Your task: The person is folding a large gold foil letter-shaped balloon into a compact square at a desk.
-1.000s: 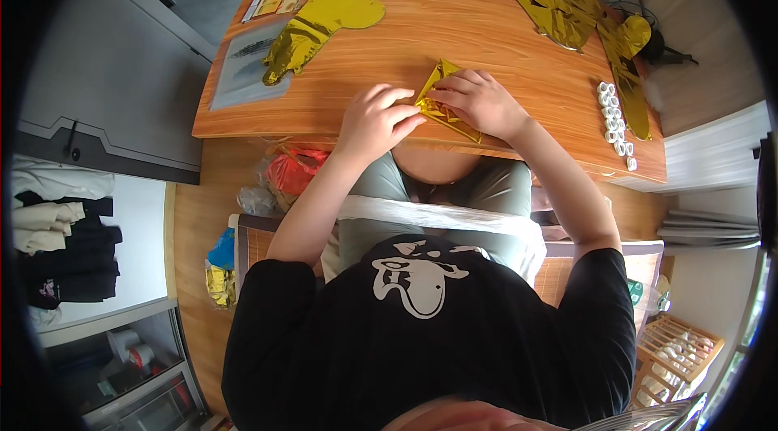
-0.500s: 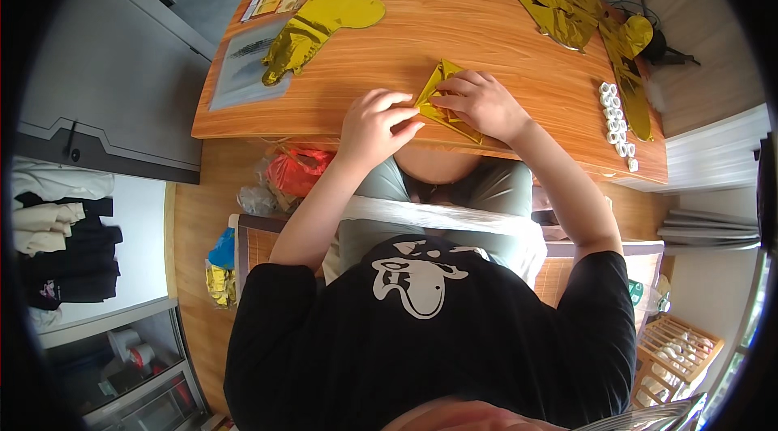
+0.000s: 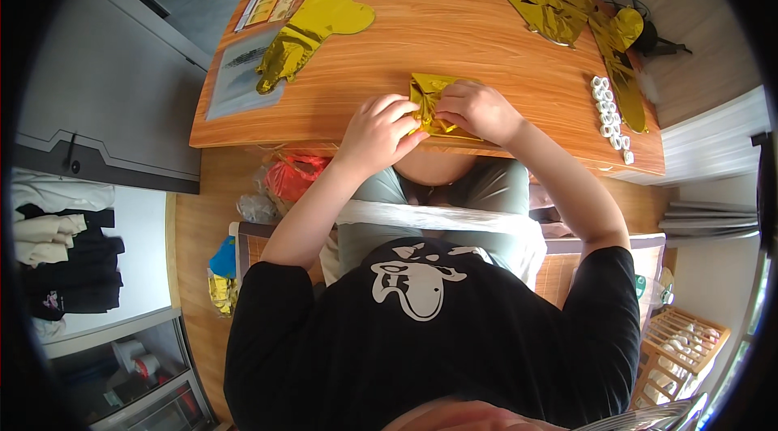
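A folded piece of shiny gold foil (image 3: 432, 89), like a deflated foil balloon, lies at the near edge of the wooden table. My left hand (image 3: 381, 132) pinches its left side between thumb and fingers. From the other side my right hand (image 3: 480, 112) grips the foil with bent fingers, its fingertips partly hidden in the creases. Farther left a flat gold foil balloon (image 3: 340, 5) lies with its crumpled end over a clear plastic sleeve (image 3: 231, 98). More gold foil balloons (image 3: 539, 5) are spread at the far right.
Several small white rolls (image 3: 605, 111) stand in rows near the table's right edge. Printed cards (image 3: 271, 1) lie at the far left of the wooden table (image 3: 324, 119). A black object with cables (image 3: 652, 43) sits beyond the right edge. A red bag (image 3: 296, 177) is below the table.
The foil has gone from a pointed, triangular shape to a squarer folded one. Both hands have come slightly lower, with the right hand's fingers closer to the left's.
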`<state>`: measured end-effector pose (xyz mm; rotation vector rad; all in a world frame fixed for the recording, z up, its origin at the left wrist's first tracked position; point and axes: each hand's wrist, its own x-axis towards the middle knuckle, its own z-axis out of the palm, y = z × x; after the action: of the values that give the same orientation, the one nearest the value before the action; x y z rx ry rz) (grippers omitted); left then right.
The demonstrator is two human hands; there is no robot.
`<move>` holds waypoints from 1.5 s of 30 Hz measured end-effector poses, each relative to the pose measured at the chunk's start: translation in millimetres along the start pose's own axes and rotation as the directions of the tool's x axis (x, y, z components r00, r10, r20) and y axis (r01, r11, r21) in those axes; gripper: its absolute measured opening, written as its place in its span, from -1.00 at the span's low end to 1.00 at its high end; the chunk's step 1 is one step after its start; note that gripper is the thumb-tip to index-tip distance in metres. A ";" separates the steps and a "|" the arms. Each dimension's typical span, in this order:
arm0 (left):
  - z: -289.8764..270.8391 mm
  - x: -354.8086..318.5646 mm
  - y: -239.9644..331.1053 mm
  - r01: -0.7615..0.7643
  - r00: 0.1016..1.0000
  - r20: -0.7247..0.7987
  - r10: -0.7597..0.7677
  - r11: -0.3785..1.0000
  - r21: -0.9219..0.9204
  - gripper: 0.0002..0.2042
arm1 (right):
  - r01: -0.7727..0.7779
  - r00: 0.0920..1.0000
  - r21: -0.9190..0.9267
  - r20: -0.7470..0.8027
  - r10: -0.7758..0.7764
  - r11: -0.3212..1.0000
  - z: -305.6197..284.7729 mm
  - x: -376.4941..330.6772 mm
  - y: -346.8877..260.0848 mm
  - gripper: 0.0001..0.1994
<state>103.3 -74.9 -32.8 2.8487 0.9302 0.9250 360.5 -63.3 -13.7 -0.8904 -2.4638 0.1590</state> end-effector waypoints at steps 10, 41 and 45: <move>16.0 39.9 -16.5 -0.017 0.989 0.138 0.043 0.982 -0.187 -0.56 | -0.092 0.996 0.245 0.017 0.091 0.965 -2.6 -31.8 0.4 -0.80; 28.4 38.4 -20.4 -0.134 0.925 0.347 0.153 0.988 -0.079 -0.46 | -0.322 0.932 -0.288 -0.264 0.248 0.902 20.7 -53.6 -64.2 -0.53; 26.3 38.2 -24.2 -0.100 0.944 0.294 0.152 0.978 -0.186 -0.33 | -0.341 0.931 -0.225 -0.213 0.296 0.913 32.8 -53.8 -60.7 -0.47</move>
<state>129.3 -29.9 -38.5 2.8176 0.6117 0.5120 344.9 -142.2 -48.3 -1.3603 -2.1912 -0.1285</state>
